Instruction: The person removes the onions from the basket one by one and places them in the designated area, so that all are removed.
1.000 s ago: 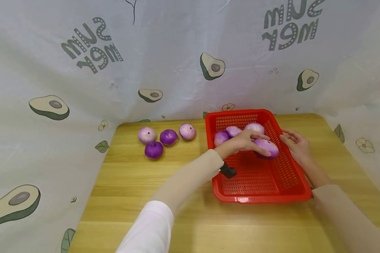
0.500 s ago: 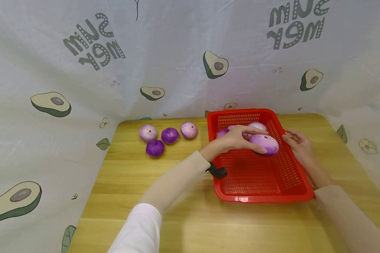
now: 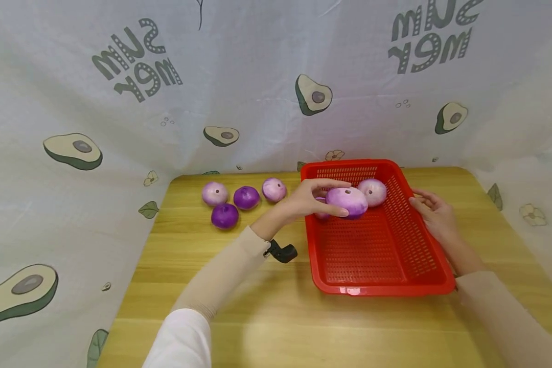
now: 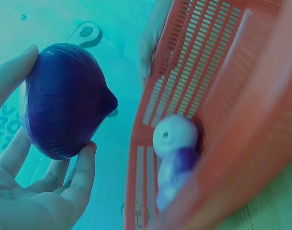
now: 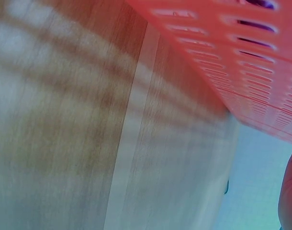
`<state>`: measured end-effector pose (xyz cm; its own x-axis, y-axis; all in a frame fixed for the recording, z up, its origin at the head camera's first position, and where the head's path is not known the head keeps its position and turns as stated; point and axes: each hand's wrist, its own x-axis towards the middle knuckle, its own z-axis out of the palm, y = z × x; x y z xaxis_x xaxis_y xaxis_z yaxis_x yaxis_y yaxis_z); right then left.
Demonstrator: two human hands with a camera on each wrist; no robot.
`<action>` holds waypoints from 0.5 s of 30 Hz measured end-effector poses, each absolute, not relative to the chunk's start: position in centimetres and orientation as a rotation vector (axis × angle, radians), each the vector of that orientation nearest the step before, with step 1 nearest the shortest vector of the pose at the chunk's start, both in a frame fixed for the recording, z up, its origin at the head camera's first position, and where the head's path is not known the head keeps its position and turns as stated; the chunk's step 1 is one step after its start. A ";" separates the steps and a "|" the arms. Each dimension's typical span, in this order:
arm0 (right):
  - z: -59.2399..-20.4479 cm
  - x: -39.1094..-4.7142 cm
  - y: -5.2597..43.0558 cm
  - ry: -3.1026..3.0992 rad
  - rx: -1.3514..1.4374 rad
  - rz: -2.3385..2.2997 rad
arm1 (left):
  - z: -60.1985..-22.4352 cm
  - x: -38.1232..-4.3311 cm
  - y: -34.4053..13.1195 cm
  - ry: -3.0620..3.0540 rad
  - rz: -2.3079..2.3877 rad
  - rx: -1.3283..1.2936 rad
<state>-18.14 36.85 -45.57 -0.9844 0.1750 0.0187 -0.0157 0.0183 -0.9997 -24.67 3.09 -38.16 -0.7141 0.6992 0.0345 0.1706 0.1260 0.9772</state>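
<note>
My left hand grips a purple onion between thumb and fingers, raised over the left part of a red plastic basket. In the left wrist view the same onion shows its dark, pointed end, with fingertips around its sides. My right hand holds the basket's right rim, thumb at the edge and fingers along the outer side. Inside the basket a pale onion rests toward the back. Another onion at the left wall is mostly hidden behind the held one and the hand.
Several onions sit on the wooden table left of the basket: pale ones and dark purple ones. A cloth printed with avocados hangs behind the table. A black camera mount sticks out from the left wrist.
My left hand has carried the onion leftward from the basket's right side, uncovering the pale onion at the back. The right hand keeps its hold on the rim.
</note>
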 end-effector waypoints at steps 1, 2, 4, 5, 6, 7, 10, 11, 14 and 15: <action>-45.6 -18.1 36.8 -2.155 -0.171 2.092 | -38.2 -24.6 2.5 1.976 1.629 0.827; -45.7 -18.2 36.8 -2.167 -0.171 2.084 | -38.3 -24.7 1.9 1.976 1.638 0.817; -45.9 -18.3 36.7 -2.141 -0.163 2.114 | -38.5 -24.7 0.8 1.981 1.652 0.791; -46.0 -18.3 36.7 -2.130 -0.159 2.117 | -38.6 -24.7 0.2 1.981 1.661 0.777; -46.1 -18.4 36.7 -2.095 -0.154 2.149 | -38.7 -24.7 -0.4 1.977 1.673 0.767; -46.1 -18.5 36.6 -2.067 -0.147 2.168 | -38.9 -24.8 -0.9 1.975 1.683 0.752; -46.4 -18.6 36.7 -2.017 -0.135 2.197 | -39.4 -24.9 -2.6 1.977 1.713 0.707; -46.5 -18.7 36.8 -1.995 -0.128 2.211 | -39.6 -25.0 -3.1 1.976 1.723 0.698; -46.8 -18.8 37.0 -1.962 -0.114 2.229 | -40.1 -25.1 -4.6 1.983 1.755 0.653; -46.9 -18.8 37.1 -1.956 -0.111 2.231 | -40.2 -25.2 -5.1 1.985 1.766 0.639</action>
<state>-18.77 37.08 -46.91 -0.9824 0.1777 0.0568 -0.0795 -0.1238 -0.9891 -25.15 -5.14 -40.19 -0.8126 0.5828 0.0010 0.0687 0.0941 0.9932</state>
